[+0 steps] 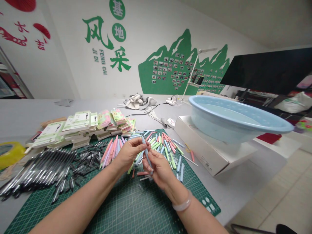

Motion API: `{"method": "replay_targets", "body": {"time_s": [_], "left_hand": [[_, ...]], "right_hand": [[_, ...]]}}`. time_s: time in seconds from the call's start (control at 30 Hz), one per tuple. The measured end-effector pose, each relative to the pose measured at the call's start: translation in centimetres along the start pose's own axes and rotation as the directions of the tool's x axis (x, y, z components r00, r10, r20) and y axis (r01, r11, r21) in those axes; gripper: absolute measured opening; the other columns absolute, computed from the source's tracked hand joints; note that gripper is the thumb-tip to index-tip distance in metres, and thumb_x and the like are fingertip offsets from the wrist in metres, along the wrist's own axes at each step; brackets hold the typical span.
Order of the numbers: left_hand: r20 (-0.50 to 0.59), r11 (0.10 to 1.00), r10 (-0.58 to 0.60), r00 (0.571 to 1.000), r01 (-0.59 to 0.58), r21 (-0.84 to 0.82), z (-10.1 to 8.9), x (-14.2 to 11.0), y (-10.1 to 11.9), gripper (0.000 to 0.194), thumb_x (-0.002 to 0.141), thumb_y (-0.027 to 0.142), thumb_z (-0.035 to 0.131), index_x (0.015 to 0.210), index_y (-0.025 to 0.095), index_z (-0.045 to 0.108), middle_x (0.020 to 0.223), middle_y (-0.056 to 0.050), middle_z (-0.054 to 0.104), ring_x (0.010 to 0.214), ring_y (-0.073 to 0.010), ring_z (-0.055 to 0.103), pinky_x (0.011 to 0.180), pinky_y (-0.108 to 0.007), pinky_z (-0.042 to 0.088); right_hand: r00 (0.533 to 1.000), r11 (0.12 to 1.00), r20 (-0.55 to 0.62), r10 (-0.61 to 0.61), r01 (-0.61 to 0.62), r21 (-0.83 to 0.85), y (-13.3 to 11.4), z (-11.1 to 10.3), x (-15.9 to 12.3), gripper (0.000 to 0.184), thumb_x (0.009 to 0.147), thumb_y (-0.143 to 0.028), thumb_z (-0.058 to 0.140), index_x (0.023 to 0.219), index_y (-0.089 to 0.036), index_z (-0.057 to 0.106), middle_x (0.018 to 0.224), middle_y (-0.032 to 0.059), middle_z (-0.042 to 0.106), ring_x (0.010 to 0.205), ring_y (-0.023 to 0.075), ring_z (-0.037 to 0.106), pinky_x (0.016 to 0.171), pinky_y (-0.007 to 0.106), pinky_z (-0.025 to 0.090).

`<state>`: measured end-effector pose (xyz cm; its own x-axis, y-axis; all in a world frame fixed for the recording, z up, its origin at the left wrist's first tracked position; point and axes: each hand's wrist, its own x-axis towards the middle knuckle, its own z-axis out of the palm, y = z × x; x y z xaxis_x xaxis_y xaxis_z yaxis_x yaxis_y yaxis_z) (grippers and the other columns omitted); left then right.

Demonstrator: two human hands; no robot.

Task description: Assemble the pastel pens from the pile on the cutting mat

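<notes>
A light blue pen (pixel 147 156) is held between my two hands above the green cutting mat (pixel 117 201). The fingers of my left hand (pixel 133 151) pinch its upper end. My right hand (pixel 158 165) is closed around its lower part, and a pale bracelet is on that wrist. Behind and beside my hands lies a loose heap of pastel pen parts (pixel 168 149) in pink, green and blue. Pink and lilac pens (pixel 113 149) lie fanned just left of my left hand. A few blue barrels (pixel 180 169) rest to the right of my right hand.
Many black pens (pixel 46 169) and small black parts (pixel 90 159) lie on the left. Stacked small boxes (pixel 75 125) stand behind them, with yellow tape (pixel 11 154) at the far left. A blue basin (pixel 234 118) sits on a white box (pixel 207 146) at right. Gloves (pixel 138 102) lie behind.
</notes>
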<state>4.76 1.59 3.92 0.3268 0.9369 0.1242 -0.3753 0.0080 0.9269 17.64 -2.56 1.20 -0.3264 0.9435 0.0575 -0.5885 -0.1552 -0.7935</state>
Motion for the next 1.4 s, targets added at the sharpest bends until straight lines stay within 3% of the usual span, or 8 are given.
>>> {"method": "replay_targets", "body": {"time_s": [0.23,0.5,0.73,0.93,1.13,1.23,1.33,1.4], "left_hand": [[-0.121,0.970,-0.150,0.981,0.122,-0.212,-1.1,0.7,-1.1,0.022,0.071,0.024,0.073,0.088,0.014,0.065,0.081,-0.005,0.069,0.071,-0.0134,0.065,0.064,-0.022,0.053],[-0.302,0.926,-0.210,0.930,0.090,-0.367,-2.8,1.4,-0.4,0.010,0.077,0.018,0.067,0.085,0.015,0.063,0.080,-0.004,0.071,0.077,-0.0136,0.068,0.068,-0.021,0.056],[-0.226,0.932,-0.204,0.952,0.118,-0.343,-2.6,1.0,-0.7,0.015,0.074,0.021,0.070,0.086,0.015,0.065,0.086,-0.005,0.071,0.075,-0.0124,0.068,0.065,-0.020,0.055],[-0.184,0.947,-0.192,0.964,0.133,-0.293,-2.3,0.6,-0.2,0.020,0.073,0.026,0.072,0.088,0.015,0.067,0.085,-0.005,0.070,0.069,-0.0100,0.065,0.062,-0.018,0.054],[-0.153,0.967,-0.161,0.975,0.125,-0.221,-2.2,0.3,0.0,0.024,0.074,0.030,0.070,0.092,0.016,0.065,0.087,-0.005,0.069,0.068,-0.0096,0.063,0.062,-0.018,0.052],[-0.012,0.987,-0.153,0.988,0.153,0.043,-3.2,0.5,1.2,0.032,0.076,0.038,0.066,0.099,0.016,0.063,0.084,-0.006,0.067,0.068,-0.0116,0.062,0.056,-0.018,0.049],[-0.087,0.808,-0.044,0.995,0.087,0.582,-6.0,1.5,3.6,0.039,0.081,0.047,0.054,0.104,0.016,0.061,0.085,-0.006,0.067,0.069,-0.0148,0.062,0.052,-0.020,0.047],[-0.282,0.332,0.056,0.958,0.249,0.910,-8.6,2.4,5.0,0.042,0.085,0.050,0.042,0.102,0.017,0.061,0.081,-0.005,0.067,0.064,-0.0148,0.062,0.052,-0.021,0.046]], "right_hand": [[0.996,0.996,-0.010,0.084,-0.084,0.013,-0.8,0.3,-0.2,0.036,0.083,-0.046,0.055,0.107,-0.019,0.056,0.082,0.0051,0.064,0.060,0.0113,0.058,0.056,0.023,0.050],[0.989,0.967,0.123,-0.082,0.108,-0.230,-1.6,0.3,-0.7,0.039,0.071,-0.027,0.071,0.109,-0.021,0.064,0.093,0.0063,0.068,0.072,0.0153,0.062,0.071,0.033,0.053],[0.987,0.940,0.084,-0.135,0.154,-0.306,-0.8,0.0,-0.7,0.022,0.070,-0.021,0.070,0.091,-0.017,0.068,0.075,0.0045,0.070,0.058,0.0146,0.063,0.059,0.031,0.054],[0.972,0.964,0.237,0.003,0.060,-0.259,-1.3,0.7,-1.2,0.035,0.067,-0.014,0.073,0.101,-0.017,0.066,0.088,0.0078,0.070,0.074,0.0182,0.066,0.072,0.035,0.053],[0.980,0.943,0.200,-0.025,0.090,-0.320,-1.1,0.9,-1.2,0.021,0.074,-0.019,0.068,0.095,-0.017,0.068,0.083,0.0066,0.070,0.071,0.0171,0.066,0.070,0.033,0.053],[0.972,0.937,0.235,0.003,0.079,-0.340,-1.0,0.7,-1.0,0.046,0.069,-0.022,0.074,0.113,-0.022,0.061,0.089,0.0058,0.070,0.076,0.0180,0.067,0.071,0.032,0.053],[0.983,0.935,0.176,0.048,0.018,-0.354,-1.2,0.0,-0.6,0.069,0.080,-0.036,0.064,0.139,-0.029,0.029,0.084,0.0047,0.069,0.062,0.0170,0.066,0.057,0.031,0.052],[0.997,0.922,0.042,-0.063,0.074,-0.380,-1.4,-0.7,-0.2,0.061,0.085,-0.043,0.054,0.138,-0.024,0.030,0.073,0.0032,0.067,0.053,0.0149,0.063,0.050,0.027,0.049]]}}
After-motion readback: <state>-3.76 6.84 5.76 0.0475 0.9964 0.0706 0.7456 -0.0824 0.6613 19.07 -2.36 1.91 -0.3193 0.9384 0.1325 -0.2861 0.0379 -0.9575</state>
